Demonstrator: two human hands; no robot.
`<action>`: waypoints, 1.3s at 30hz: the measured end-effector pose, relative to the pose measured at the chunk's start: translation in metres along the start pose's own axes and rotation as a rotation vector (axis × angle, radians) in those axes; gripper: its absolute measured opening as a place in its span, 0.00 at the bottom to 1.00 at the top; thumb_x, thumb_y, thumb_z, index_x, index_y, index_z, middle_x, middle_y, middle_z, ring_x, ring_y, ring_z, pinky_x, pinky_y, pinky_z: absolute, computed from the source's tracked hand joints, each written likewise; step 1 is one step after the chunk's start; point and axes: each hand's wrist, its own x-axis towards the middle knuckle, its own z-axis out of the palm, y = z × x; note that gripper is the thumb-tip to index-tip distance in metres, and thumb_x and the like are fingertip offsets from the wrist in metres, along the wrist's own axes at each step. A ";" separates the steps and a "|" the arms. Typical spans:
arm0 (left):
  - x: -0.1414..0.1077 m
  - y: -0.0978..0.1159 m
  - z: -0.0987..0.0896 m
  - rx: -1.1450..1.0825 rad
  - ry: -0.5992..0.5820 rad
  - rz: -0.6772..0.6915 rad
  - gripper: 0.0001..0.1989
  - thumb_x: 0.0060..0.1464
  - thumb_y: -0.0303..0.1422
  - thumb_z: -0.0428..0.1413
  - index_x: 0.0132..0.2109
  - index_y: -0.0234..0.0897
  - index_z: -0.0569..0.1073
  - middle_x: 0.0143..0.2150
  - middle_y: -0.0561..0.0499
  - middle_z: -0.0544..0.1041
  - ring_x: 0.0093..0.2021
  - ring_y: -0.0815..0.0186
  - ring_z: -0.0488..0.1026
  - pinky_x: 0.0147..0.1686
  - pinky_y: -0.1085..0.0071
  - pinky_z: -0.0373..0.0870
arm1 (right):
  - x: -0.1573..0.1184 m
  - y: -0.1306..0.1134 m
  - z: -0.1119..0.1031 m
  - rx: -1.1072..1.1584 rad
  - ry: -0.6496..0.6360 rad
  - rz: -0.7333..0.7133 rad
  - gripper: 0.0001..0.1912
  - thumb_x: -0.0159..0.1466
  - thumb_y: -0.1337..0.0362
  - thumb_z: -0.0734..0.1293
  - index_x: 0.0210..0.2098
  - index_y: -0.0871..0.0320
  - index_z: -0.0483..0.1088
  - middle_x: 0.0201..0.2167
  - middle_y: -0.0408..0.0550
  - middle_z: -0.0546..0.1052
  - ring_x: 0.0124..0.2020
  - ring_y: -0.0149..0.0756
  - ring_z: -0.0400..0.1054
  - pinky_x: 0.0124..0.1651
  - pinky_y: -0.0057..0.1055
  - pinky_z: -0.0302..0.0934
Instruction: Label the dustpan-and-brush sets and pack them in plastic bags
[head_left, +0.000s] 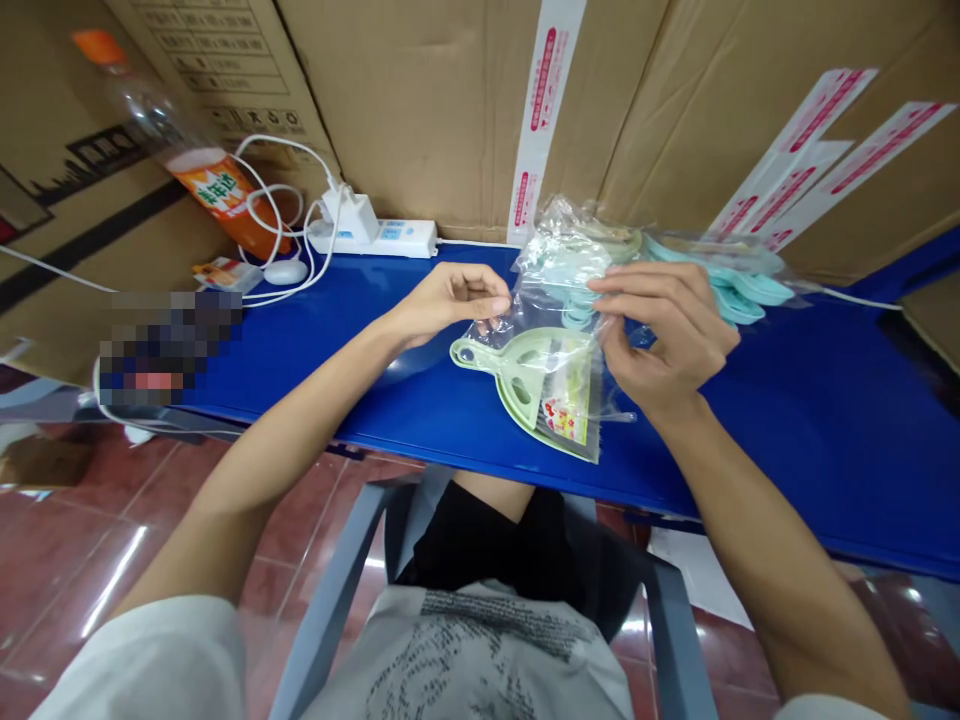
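Note:
A small pale green dustpan [507, 398] with a matching hand brush nested in it lies near the table's front edge, its handle pointing left. A printed label [566, 415] shows on its right part. Clear film of a plastic bag [531, 303] covers the set at least in part. My left hand [456, 300] pinches the bag's edge above the handle. Opposite it, my right hand [664, 330] has thumb and fingers closed on the bag's right side. Just beyond lie more bagged sets, light blue [750, 288] and pale green [592, 238].
The blue table [825, 430] backs onto cardboard boxes [442, 110]. At the back left are a white power strip [409, 238] with cables and an orange drink bottle [217, 190]. A pixelated patch [172, 350] covers the left end. A grey chair [337, 590] stands at the front.

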 end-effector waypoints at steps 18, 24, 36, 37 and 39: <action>0.007 0.000 -0.006 -0.127 0.258 0.369 0.15 0.47 0.48 0.79 0.31 0.44 0.87 0.37 0.49 0.83 0.29 0.72 0.71 0.27 0.73 0.67 | 0.007 -0.013 0.010 0.698 0.045 0.570 0.16 0.72 0.47 0.72 0.53 0.45 0.70 0.40 0.44 0.84 0.31 0.38 0.80 0.30 0.34 0.73; 0.006 -0.002 -0.002 -0.043 0.224 0.388 0.12 0.50 0.45 0.78 0.38 0.46 0.90 0.36 0.49 0.84 0.29 0.71 0.72 0.25 0.74 0.65 | 0.011 -0.012 0.004 0.893 -0.072 0.739 0.21 0.62 0.52 0.81 0.49 0.47 0.74 0.46 0.46 0.85 0.32 0.37 0.80 0.30 0.34 0.74; 0.007 -0.004 -0.006 0.000 0.241 0.407 0.11 0.50 0.43 0.78 0.36 0.45 0.90 0.31 0.50 0.80 0.26 0.72 0.70 0.22 0.74 0.62 | 0.014 -0.017 -0.001 0.814 -0.015 0.757 0.11 0.63 0.57 0.78 0.41 0.51 0.76 0.42 0.45 0.86 0.31 0.35 0.81 0.31 0.31 0.77; 0.007 -0.004 -0.007 0.001 0.245 0.403 0.11 0.50 0.43 0.78 0.36 0.45 0.89 0.32 0.49 0.81 0.26 0.72 0.70 0.22 0.75 0.63 | 0.014 -0.016 -0.001 0.834 -0.075 0.767 0.12 0.62 0.56 0.79 0.41 0.51 0.77 0.42 0.45 0.86 0.31 0.35 0.82 0.31 0.31 0.77; 0.007 -0.005 -0.008 0.004 0.276 0.397 0.11 0.50 0.43 0.78 0.36 0.44 0.89 0.33 0.49 0.83 0.25 0.73 0.70 0.21 0.75 0.63 | 0.014 -0.014 -0.002 0.879 -0.183 0.781 0.15 0.59 0.56 0.82 0.41 0.53 0.80 0.42 0.47 0.87 0.32 0.38 0.83 0.31 0.33 0.79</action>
